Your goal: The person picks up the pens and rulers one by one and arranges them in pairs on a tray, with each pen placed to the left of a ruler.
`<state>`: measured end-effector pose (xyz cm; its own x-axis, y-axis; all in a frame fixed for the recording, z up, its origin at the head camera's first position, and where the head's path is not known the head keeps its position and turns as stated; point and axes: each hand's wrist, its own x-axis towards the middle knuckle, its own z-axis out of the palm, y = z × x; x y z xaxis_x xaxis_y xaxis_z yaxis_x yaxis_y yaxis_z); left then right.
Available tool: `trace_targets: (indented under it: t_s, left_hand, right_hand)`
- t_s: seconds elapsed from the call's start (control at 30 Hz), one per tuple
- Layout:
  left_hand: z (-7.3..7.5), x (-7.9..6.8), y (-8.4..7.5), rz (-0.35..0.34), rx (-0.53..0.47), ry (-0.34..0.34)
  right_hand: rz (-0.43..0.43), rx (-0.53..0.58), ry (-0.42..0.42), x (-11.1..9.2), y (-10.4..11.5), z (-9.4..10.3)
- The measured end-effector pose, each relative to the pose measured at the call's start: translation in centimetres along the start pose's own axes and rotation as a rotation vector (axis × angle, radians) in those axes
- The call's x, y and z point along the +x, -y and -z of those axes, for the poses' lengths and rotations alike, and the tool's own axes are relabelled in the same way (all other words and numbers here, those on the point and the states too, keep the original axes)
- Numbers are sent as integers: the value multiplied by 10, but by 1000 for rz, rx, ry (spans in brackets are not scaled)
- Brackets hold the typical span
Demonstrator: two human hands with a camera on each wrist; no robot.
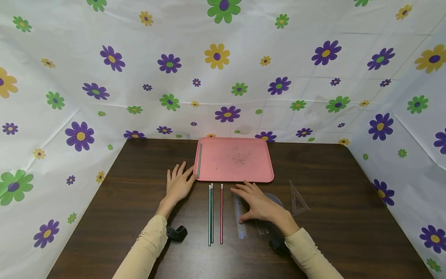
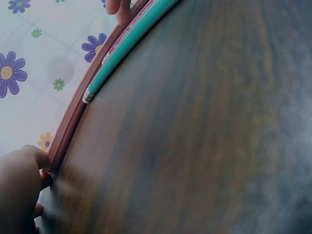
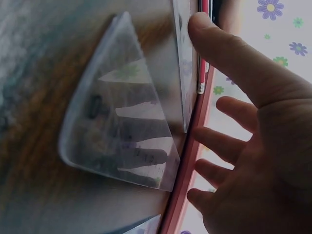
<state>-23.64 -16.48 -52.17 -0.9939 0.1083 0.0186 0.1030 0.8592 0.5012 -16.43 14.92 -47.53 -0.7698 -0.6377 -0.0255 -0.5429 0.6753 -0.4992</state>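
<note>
Left hand (image 1: 179, 186), fingers spread, at left edge of pink tray (image 1: 223, 170), which lay centre of frame. Right hand (image 1: 259, 205), fingers wide, was over clear ruler (image 1: 242, 231), lower centre. Pencils (image 1: 221, 215) lay between.

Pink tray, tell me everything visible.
The pink tray lies flat at the far side of the table: rectangular, round-cornered, low-rimmed, seemingly plastic, greyish marks mid-surface. A green pencil lies inside along its left side. The left hand appears to touch its left edge; contact with the right hand is unclear.
</note>
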Motion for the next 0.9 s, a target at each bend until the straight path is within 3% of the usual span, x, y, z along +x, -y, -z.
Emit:
trace_targets:
  t_s: [0.9]
  left_hand:
    - [0,-1,1,-4,-13,5]
  right_hand:
    - [-59,-270,37,23,13,11]
